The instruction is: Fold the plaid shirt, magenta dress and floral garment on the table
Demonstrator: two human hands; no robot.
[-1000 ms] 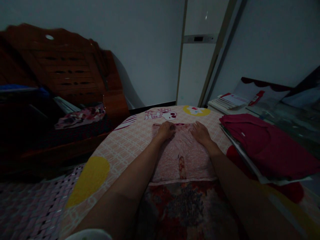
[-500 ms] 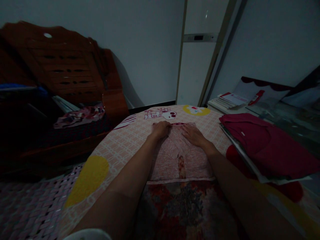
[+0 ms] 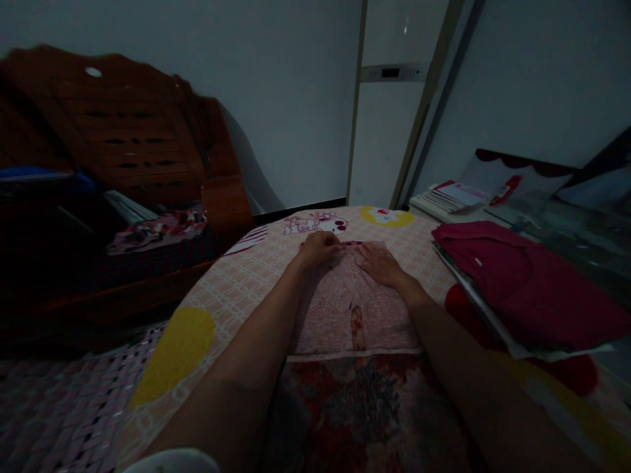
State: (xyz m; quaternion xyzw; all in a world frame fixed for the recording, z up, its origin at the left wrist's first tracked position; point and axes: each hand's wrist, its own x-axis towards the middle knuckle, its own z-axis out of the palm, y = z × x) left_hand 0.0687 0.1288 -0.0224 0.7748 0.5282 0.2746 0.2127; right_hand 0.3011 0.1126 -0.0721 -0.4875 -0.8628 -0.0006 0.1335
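Observation:
A pale pink garment (image 3: pixel 323 328) lies folded on the table, with a narrow rust-patterned strip down its middle and a light hem nearest me. My left hand (image 3: pixel 319 249) is at its far left corner, fingers bent and pinched at the far edge. Flat on the far right part of the cloth rests my right hand (image 3: pixel 379 264), its fingers stretched out. Between the hands, a dark red patterned band shows along the far edge. Dark floral fabric (image 3: pixel 355 414) lies below the hem; whether it belongs to the garment I cannot tell.
The round table has a patterned cloth (image 3: pixel 246 282). On its right lies a folded crimson garment (image 3: pixel 522 282) atop a stack. Papers (image 3: pixel 456 197) and a red item (image 3: pixel 506 190) are on a side surface. A wooden bench (image 3: pixel 128 144) stands left, a tall white cabinet unit (image 3: pixel 384 131) behind.
My left hand has risen slightly and its fingers have bent more at the garment's far edge. My right hand stays nearly where it was.

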